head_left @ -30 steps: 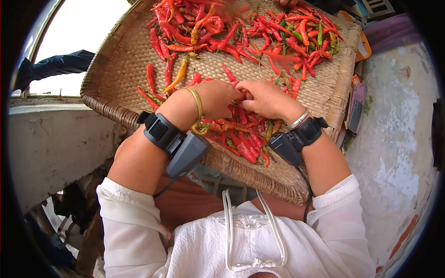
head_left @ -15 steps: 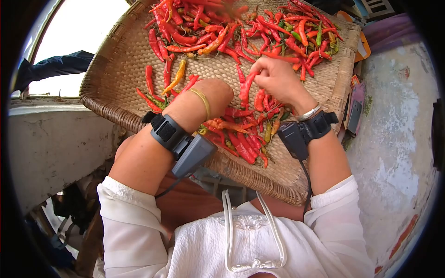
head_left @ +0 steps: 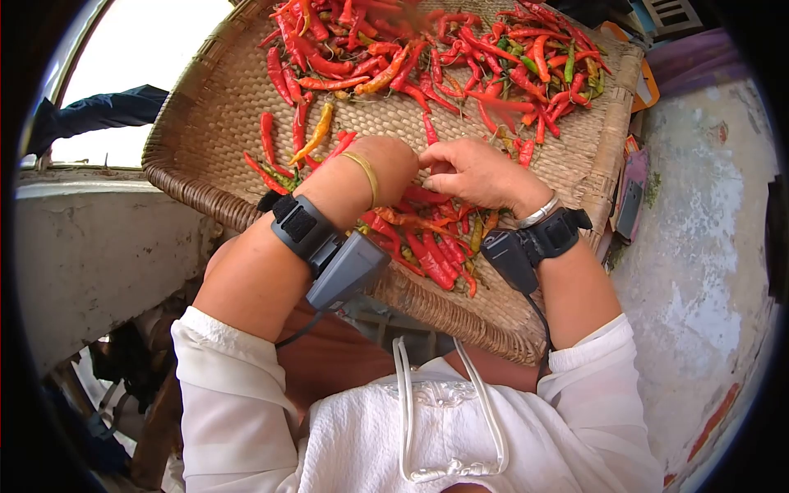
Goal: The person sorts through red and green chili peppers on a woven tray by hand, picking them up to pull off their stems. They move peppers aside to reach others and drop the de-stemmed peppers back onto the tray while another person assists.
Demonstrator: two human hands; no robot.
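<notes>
Red everywhere: chillies cover a big woven tray (head_left: 205, 123) that fills the upper half of the frame, its near rim tipped towards the person's lap. Both hands sit at the centre of the frame. The left hand (head_left: 386, 164) is curled over with its back to us. Its fingers are tucked out of sight, so I cannot tell what, if anything, they grip. The right hand (head_left: 468, 172) comes in from the right with its fingers bent and bunched, the tips meeting the left hand's. I cannot tell whether a chilli is pinched between them.

Directly below the hands lies a small pile of chillies (head_left: 427, 255), red with a few green and orange ones, close to the tray's near rim. The large heap (head_left: 460, 49) spreads across the top of the frame, well apart from the hands. A lone yellow-orange chilli (head_left: 316, 131) lies just left of the left hand.

Each wrist has a black strap with a grey device, left (head_left: 329, 255) and right (head_left: 526, 246). There is a gold bangle (head_left: 367, 177) on the left and a silver bangle (head_left: 538, 212) on the right. A dark blue sleeve (head_left: 99, 111) shows at the upper left.
</notes>
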